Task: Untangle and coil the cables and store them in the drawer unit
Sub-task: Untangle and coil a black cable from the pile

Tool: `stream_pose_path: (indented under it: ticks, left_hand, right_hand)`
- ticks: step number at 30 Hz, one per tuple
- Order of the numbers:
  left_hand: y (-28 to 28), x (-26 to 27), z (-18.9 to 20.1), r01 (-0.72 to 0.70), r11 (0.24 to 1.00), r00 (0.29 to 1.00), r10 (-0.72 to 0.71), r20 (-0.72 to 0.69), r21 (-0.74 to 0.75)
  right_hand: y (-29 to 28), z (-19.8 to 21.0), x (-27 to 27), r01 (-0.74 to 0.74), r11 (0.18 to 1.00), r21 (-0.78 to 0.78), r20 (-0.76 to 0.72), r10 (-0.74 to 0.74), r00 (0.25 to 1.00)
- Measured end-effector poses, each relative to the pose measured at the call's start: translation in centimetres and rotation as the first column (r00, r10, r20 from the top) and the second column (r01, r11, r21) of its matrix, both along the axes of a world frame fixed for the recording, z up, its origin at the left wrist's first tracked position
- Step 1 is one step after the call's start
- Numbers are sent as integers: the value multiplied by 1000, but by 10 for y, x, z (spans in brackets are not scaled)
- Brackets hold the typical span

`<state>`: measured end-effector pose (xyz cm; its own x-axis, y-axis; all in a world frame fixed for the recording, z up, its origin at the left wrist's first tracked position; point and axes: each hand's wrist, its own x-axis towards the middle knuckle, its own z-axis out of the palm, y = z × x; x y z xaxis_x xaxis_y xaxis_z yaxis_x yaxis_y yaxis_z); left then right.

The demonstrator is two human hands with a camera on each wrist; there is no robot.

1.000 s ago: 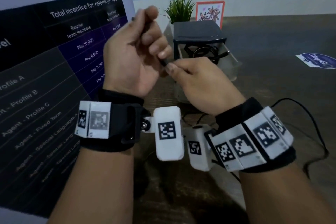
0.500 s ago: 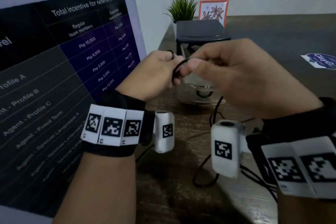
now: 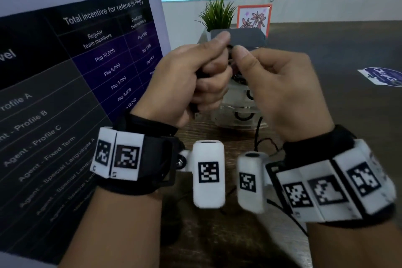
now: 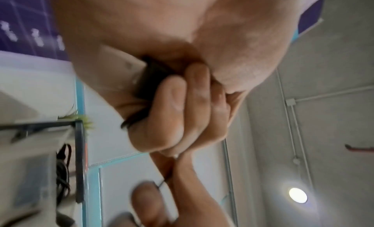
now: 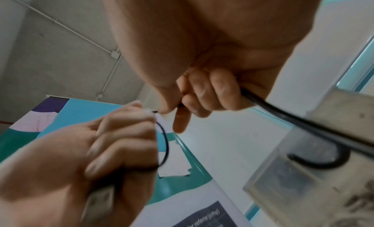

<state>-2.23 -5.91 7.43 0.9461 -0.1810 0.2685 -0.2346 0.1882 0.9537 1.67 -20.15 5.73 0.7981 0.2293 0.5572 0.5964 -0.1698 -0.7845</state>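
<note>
A wooden tabletop (image 3: 348,115) fills the right of the head view, and a big poster (image 3: 76,72) with a table of figures leans along its left side. At the far end of the tabletop stands the drawer unit (image 3: 239,102), clear-walled with a dark grey top, black cable coils showing inside it; a small plant (image 3: 217,14) and a framed flower picture (image 3: 254,16) stand just behind it, and a sticker (image 3: 382,76) lies well off to the right. Both hands are raised in front of the unit, close together, each wrist wearing a black band with white marker blocks. The left hand (image 3: 191,80) is a closed fist, its fingers (image 4: 176,102) curled round a bundle of black cable (image 4: 149,80) that fills the palm, thumb pressed on top. The right hand (image 3: 280,91) pinches the same cable just beside the left thumb, between thumb and forefinger, while its other fingers (image 5: 214,91) curl round a thicker stretch of it that runs out of the palm. A thin loop of cable arcs between the two hands in the right wrist view. More of it hangs under the right wrist and trails loose on the tabletop toward the near edge.
</note>
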Motion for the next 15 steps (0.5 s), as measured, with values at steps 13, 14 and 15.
stream_pose_path:
  ticks: [13, 14, 15]
  left_hand:
    - [10, 15, -5, -502, 838, 801, 544, 248, -215]
    - [9, 17, -8, -584, 809, 754, 573, 320, -72]
    - [10, 18, -11, -645, 761, 719, 575, 391, 67]
  right_hand:
    - [6, 0, -26, -323, 746, -582, -228, 231, 946]
    - [5, 3, -28, -328, 730, -600, -231, 234, 944]
    - [2, 5, -29, -324, 722, -611, -225, 235, 946]
